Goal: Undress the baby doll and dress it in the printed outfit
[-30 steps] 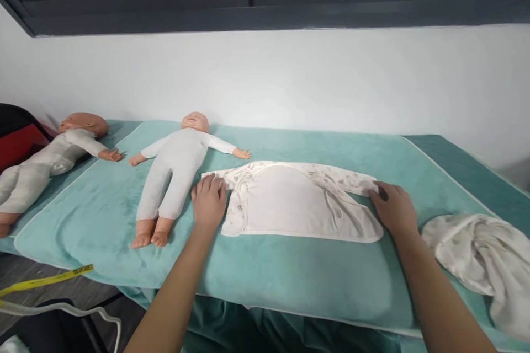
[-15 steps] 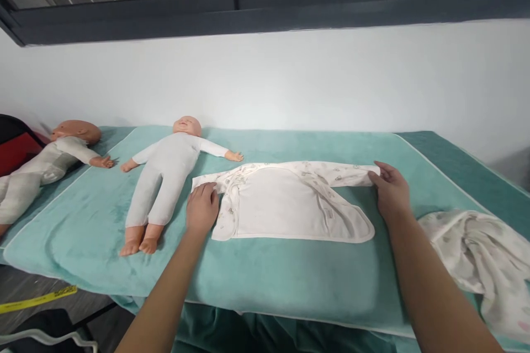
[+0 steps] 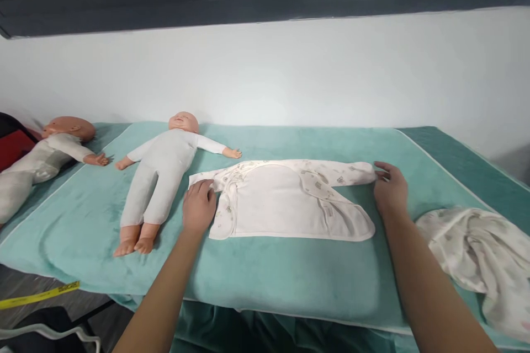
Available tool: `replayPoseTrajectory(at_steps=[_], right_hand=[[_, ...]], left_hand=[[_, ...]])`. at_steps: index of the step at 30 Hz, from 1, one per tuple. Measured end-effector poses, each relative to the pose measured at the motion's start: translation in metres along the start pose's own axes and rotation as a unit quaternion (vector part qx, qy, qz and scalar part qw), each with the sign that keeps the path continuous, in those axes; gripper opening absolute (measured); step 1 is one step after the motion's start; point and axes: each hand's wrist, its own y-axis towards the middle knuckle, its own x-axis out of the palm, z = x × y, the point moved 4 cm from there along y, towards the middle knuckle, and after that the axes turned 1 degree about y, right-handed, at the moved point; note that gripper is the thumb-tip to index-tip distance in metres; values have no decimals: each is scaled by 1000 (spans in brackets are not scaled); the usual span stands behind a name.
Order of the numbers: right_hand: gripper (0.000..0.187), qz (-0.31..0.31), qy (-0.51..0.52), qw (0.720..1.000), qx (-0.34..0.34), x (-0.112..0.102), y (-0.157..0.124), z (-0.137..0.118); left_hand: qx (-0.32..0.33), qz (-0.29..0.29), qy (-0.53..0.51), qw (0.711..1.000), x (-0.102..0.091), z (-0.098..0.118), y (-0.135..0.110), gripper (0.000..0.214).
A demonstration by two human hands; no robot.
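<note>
A white baby wrap shirt (image 3: 273, 204) with small printed figures lies spread on the teal cover, its sleeves stretched out to both sides. My left hand (image 3: 199, 205) rests on the end of the left sleeve, fingers laid down over the cloth and thumb apart. Just beyond the tip of the right sleeve is my right hand (image 3: 390, 187). Its fingers are parted and hold nothing, and the right cuff looks rounded. To the left of the shirt, a baby doll (image 3: 163, 168) in a white suit lies on its back with arms spread.
The teal cover (image 3: 290, 273) drapes over the table's front edge. A second doll (image 3: 53, 154) lies at far left beside a red and black item (image 3: 14, 146). A crumpled printed cloth (image 3: 476, 253) lies at right. Behind are a white wall (image 3: 265, 71) and dark window frame (image 3: 124, 8).
My right hand has let go of the right cuff, and the sleeve end now lies free. The left hand stays on its sleeve. The view has shifted slightly.
</note>
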Motion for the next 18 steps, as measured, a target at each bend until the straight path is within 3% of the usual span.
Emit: replayPoseTrajectory(at_steps=[6, 8, 13, 15, 18], right_hand=[[41, -33, -177, 979, -100, 13, -14, -24], [35, -97, -209, 962, -149, 24, -24, -36], [25, -293, -249, 887, -256, 52, -47, -50], [27, -312, -248, 881, -256, 55, -48, -48], [30, -283, -277, 890, -226, 52, -41, -39]], left_hand=[[-16, 5, 23, 1000, 0, -1, -2, 43], [-17, 7, 33, 999, 1, -2, -2, 43], [-2, 25, 26, 999, 0, -5, -2, 35], [-1, 42, 21, 999, -3, -5, -3, 34], [-16, 73, 22, 997, -9, -6, -6, 34]])
